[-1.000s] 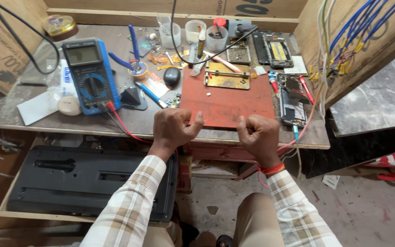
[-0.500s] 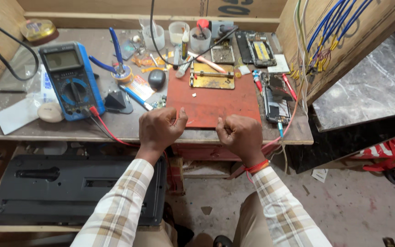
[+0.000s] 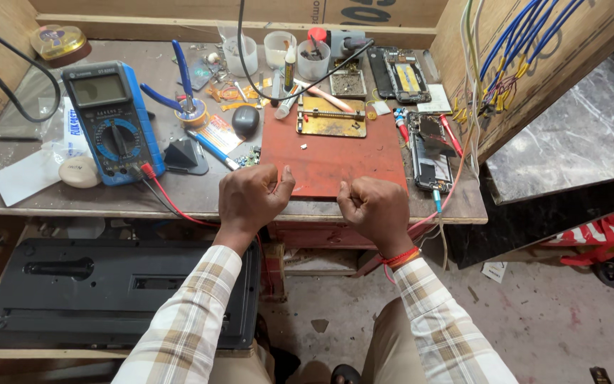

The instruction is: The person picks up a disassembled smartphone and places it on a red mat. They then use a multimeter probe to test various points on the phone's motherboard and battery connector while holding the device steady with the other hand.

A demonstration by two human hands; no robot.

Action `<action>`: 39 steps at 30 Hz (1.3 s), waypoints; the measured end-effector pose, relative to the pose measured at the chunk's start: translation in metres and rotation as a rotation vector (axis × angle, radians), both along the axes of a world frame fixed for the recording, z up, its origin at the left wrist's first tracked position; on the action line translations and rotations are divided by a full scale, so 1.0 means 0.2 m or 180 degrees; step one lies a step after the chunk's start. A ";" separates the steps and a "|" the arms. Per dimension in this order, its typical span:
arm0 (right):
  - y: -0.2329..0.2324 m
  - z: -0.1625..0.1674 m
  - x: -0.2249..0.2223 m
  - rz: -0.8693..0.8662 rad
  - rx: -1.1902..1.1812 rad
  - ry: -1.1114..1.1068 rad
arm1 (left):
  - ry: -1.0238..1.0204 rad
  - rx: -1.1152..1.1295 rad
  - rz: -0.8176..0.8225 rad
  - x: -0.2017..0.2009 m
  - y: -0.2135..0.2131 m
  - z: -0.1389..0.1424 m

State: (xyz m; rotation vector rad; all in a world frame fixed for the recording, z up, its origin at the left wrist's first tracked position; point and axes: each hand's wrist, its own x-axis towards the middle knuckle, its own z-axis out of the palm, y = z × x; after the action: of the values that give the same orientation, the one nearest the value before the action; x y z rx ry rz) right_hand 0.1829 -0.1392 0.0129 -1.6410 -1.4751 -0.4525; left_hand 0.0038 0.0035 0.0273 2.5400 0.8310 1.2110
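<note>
My left hand (image 3: 250,199) and my right hand (image 3: 376,210) hover at the near edge of a red-brown work mat (image 3: 332,160) on the bench. Both are loosely curled into fists and hold nothing that I can see. On the mat's far side lies a brass-coloured metal holder plate (image 3: 331,118). A small white speck (image 3: 303,147) sits on the mat ahead of my left hand. A red thread band circles my right wrist.
A blue multimeter (image 3: 114,121) with red lead lies at left, by blue-handled pliers (image 3: 181,82), a black mouse-like lump (image 3: 245,121) and plastic cups (image 3: 279,48). Opened phones (image 3: 429,146) lie at right. Coloured wires (image 3: 506,64) hang on the right wall. A black case (image 3: 108,291) sits below.
The view has shifted slightly. Both hands stay curled at the mat's near edge, drawn a little closer to me.
</note>
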 end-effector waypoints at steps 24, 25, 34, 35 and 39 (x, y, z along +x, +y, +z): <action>0.00 0.00 0.00 0.0059 -0.0042 0.0034 | 0.0081 -0.0020 0.0064 0.01 -0.01 0.01; 0.00 0.00 0.00 0.0061 -0.0036 0.0023 | 0.0082 -0.0014 0.0065 0.01 -0.01 0.01; 0.00 0.03 0.00 0.0018 -0.0128 0.0061 | 0.0064 0.0057 0.0072 0.01 0.00 0.01; 0.01 0.05 0.00 0.0011 -0.0235 0.0148 | 0.0055 0.0074 0.0054 0.01 -0.01 0.02; 0.06 0.13 0.07 -0.0038 -0.0689 0.0344 | 0.0048 0.0210 0.0008 0.01 -0.01 0.02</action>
State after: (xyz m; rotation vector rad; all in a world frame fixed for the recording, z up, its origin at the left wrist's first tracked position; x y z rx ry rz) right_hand 0.1976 -0.1281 0.0387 -1.8141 -1.4750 -0.2121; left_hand 0.0062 0.0009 0.0312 2.6040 0.8108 1.2417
